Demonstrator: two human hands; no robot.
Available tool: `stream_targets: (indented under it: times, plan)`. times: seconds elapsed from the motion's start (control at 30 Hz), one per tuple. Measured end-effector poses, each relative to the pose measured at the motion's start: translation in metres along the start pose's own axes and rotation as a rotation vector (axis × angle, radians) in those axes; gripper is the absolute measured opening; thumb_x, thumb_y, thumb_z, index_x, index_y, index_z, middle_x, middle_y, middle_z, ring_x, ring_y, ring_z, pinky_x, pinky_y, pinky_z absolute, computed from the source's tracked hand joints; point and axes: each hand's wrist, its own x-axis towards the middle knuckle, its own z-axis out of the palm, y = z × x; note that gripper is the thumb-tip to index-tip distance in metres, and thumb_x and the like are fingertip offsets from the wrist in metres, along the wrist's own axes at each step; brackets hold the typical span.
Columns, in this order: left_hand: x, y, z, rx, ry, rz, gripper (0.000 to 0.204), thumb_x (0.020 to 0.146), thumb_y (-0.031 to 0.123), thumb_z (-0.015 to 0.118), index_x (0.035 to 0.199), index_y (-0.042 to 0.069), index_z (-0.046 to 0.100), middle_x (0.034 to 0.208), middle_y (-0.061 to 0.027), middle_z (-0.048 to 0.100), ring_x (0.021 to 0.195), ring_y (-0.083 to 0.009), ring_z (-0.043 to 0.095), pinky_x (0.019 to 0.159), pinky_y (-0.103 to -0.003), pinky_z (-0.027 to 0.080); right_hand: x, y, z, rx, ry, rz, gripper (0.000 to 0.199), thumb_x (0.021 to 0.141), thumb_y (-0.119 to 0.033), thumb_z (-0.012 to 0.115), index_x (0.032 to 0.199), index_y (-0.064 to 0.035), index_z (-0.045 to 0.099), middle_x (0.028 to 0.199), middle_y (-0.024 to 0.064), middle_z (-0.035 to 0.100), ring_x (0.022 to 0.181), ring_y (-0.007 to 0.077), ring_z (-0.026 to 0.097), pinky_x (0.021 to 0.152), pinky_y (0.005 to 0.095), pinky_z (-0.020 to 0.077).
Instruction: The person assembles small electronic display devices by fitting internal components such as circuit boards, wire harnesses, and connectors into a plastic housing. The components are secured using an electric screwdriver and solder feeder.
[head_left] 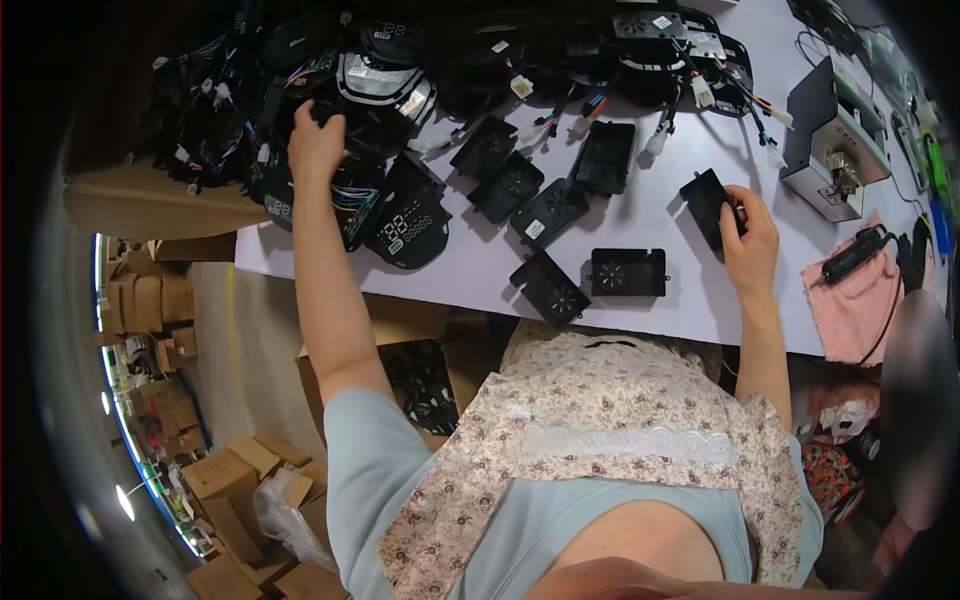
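At the right side of the white table, my right hand [750,240] is closed on a shallow black plastic case [711,212], held by its right edge. My left hand [317,150] reaches into a pile of black display units at the far left, thumb and forefinger apart; what its fingertips touch is too dark to make out. Beside that wrist lies a black display panel [408,225], with a green circuit board and coloured wires [355,200] next to it. Between my hands are several loose black cases, among them an open case [605,158] and a vented case [628,272].
Black units with wires and white connectors [703,92] line the back. At the right stand a metal box [835,140] and a black handheld tool [853,255] on a pink cloth [845,310]. Cardboard boxes [225,475] fill the floor at left; an open carton [450,370] sits below the table.
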Motion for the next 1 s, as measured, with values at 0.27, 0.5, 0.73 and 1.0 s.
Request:
stream_targets:
  times: [0.27,0.5,0.73,1.0]
  plan:
    - [-0.054,-0.018,-0.023,-0.925,0.341,0.170,0.046,0.087,-0.003,0.054,0.133,0.000,0.058,0.128,-0.0140,0.063,0.107,-0.0202,0.066,0.075,-0.028,0.058,-0.005,-0.004,-0.013,0.043,0.010,0.078,0.025,0.089,-0.007,0.064,0.114,-0.0057,0.069,0.093,0.0112,0.065,0.080,0.0231,0.063,0.075,0.0352,0.0508]
    - [-0.168,0.046,0.005,-1.291,-0.317,0.139,0.052,0.084,-0.004,0.048,0.135,-0.010,0.055,0.126,-0.0160,0.063,0.114,-0.0264,0.065,0.099,-0.037,0.057,-0.016,0.017,-0.038,-0.076,0.142,-0.046,0.033,0.085,-0.007,0.064,0.118,-0.0066,0.069,0.098,0.0120,0.063,0.085,0.0294,0.064,0.078,0.0382,0.0514]
    - [-0.272,0.119,0.049,-0.918,-0.934,0.120,0.038,0.093,-0.002,0.048,0.126,-0.002,0.068,0.119,-0.0068,0.071,0.095,-0.0096,0.063,0.090,-0.025,0.049,-0.029,0.026,-0.058,-0.124,0.203,-0.090,0.035,0.081,-0.007,0.067,0.115,-0.0087,0.071,0.099,0.0104,0.064,0.088,0.0299,0.065,0.078,0.0384,0.0519]
    - [-0.301,0.172,0.109,-0.405,-0.935,0.803,0.032,0.091,-0.005,0.054,0.117,0.002,0.071,0.093,-0.0099,0.061,0.076,-0.0158,0.056,0.070,-0.026,0.042,-0.045,0.039,-0.066,-0.228,0.292,0.011,0.036,0.081,-0.012,0.068,0.117,-0.0149,0.070,0.101,0.0073,0.063,0.090,0.0304,0.065,0.078,0.0416,0.0525]
